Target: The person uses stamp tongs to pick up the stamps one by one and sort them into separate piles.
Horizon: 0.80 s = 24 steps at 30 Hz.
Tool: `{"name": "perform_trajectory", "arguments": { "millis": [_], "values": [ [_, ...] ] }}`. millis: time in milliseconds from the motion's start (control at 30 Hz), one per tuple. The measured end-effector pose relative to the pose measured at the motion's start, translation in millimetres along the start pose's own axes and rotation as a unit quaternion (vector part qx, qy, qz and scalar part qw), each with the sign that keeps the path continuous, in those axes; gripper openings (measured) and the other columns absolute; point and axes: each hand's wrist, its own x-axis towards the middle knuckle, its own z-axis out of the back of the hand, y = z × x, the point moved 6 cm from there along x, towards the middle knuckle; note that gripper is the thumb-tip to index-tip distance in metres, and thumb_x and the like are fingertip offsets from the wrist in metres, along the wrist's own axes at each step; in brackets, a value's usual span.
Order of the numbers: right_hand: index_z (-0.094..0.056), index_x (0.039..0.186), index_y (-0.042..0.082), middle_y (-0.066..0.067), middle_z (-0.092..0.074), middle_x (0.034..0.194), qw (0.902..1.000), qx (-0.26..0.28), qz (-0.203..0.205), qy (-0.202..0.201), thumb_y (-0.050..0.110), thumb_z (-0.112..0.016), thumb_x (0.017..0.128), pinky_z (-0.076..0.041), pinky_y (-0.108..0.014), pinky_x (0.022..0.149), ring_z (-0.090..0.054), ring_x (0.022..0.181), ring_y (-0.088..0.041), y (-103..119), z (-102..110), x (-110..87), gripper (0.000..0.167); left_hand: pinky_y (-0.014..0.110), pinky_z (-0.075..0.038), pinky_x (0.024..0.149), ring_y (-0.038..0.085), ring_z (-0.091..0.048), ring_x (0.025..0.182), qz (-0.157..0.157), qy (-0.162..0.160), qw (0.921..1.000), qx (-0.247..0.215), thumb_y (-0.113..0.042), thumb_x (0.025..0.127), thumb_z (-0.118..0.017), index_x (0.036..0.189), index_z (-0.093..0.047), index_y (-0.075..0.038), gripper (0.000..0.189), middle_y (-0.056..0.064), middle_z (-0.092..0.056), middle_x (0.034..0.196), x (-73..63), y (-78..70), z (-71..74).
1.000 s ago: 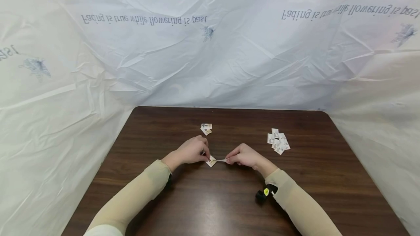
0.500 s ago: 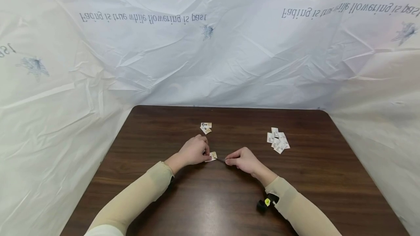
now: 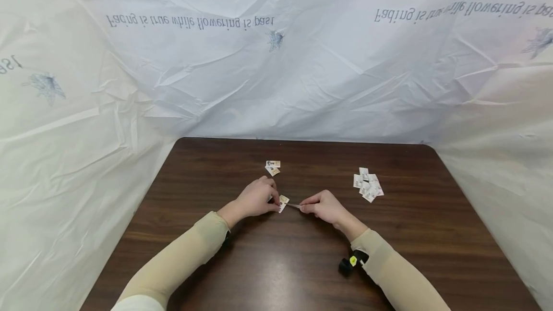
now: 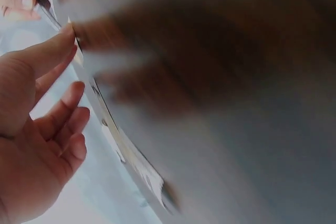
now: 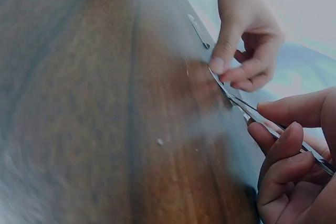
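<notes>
In the head view my left hand (image 3: 258, 198) pinches the near-left edge of a small printed paper piece (image 3: 283, 200) low over the dark wooden table (image 3: 276, 248). My right hand (image 3: 327, 209) grips slim metal tweezers (image 5: 317, 160) between thumb and fingers. Their tips reach left to the paper's right edge; whether they clasp it is too small to tell. In the left wrist view the paper shows only edge-on at my fingertips, with my other left fingers (image 4: 65, 121) loosely bent.
Two overlapping printed pieces (image 3: 273, 167) lie beyond my left hand. A loose pile of several white printed pieces (image 3: 368, 185) is at the right. White sheeting (image 3: 276, 90) with printed text hangs behind the table's far edge.
The paper piece has turned in my left fingers and shifted slightly right and away from me. My right hand keeps the tweezers by its edge, having dipped briefly and come back up.
</notes>
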Motion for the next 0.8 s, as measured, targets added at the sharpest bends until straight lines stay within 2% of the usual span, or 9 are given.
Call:
{"name": "perform_trajectory", "arguments": {
  "millis": [67, 200, 367, 667, 800],
  "values": [
    [-0.085, 0.106, 0.000, -0.004, -0.074, 0.079, 1.0000, 0.006, -0.004, -0.005, 0.013, -0.082, 0.092, -0.042, -0.026, 0.055, -0.052, 0.061, -0.012, 0.1, -1.0, -0.9, 0.019, 0.035, -0.049, 0.084, 0.016, -0.054, 0.093, 0.008, -0.003, 0.9999, 0.007, -0.040, 0.086, -0.092, 0.082, -0.082, -0.028, 0.016, -0.007, -0.064, 0.099, 2.6, -2.0, -1.6],
    [-0.084, 0.106, 0.000, -0.002, -0.075, 0.083, 0.9999, 0.007, -0.005, -0.012, 0.013, -0.082, 0.093, -0.045, -0.026, 0.058, -0.054, 0.064, -0.012, 0.3, -3.3, -1.9, 0.019, 0.034, -0.049, 0.082, 0.016, -0.053, 0.092, 0.021, -0.007, 0.9996, 0.017, -0.043, 0.085, -0.092, 0.078, -0.079, -0.029, 0.020, -0.008, -0.062, 0.097, 5.7, -3.2, -3.1],
    [-0.084, 0.106, 0.001, -0.001, -0.076, 0.086, 0.9998, 0.001, -0.007, -0.021, 0.013, -0.082, 0.093, -0.048, -0.028, 0.061, -0.057, 0.068, -0.014, 0.4, -4.2, -2.1, 0.018, 0.035, -0.050, 0.081, 0.016, -0.054, 0.093, 0.031, -0.010, 0.9994, 0.009, -0.043, 0.084, -0.093, 0.078, -0.080, -0.029, 0.021, -0.008, -0.062, 0.098, 6.2, -3.6, -3.0],
    [-0.084, 0.106, 0.000, -0.003, -0.075, 0.084, 0.9998, -0.003, 0.002, -0.018, 0.011, -0.080, 0.094, -0.046, -0.028, 0.059, -0.055, 0.063, -0.012, 2.1, -8.7, -1.8, 0.017, 0.035, -0.050, 0.080, 0.017, -0.055, 0.094, 0.043, -0.004, 0.9991, 0.002, -0.043, 0.086, -0.092, 0.079, -0.080, -0.028, 0.020, -0.008, -0.062, 0.097, 4.8, -4.0, -2.8],
    [-0.084, 0.106, 0.001, -0.005, -0.077, 0.088, 0.9998, -0.003, 0.001, -0.022, 0.012, -0.080, 0.094, -0.047, -0.028, 0.060, -0.057, 0.065, -0.012, 2.6, -8.2, -2.3, 0.017, 0.034, -0.050, 0.080, 0.016, -0.054, 0.093, 0.043, 0.000, 0.9990, -0.010, -0.042, 0.086, -0.092, 0.080, -0.080, -0.028, 0.019, -0.008, -0.062, 0.096, 3.7, -3.8, -2.3]
  ]
}}
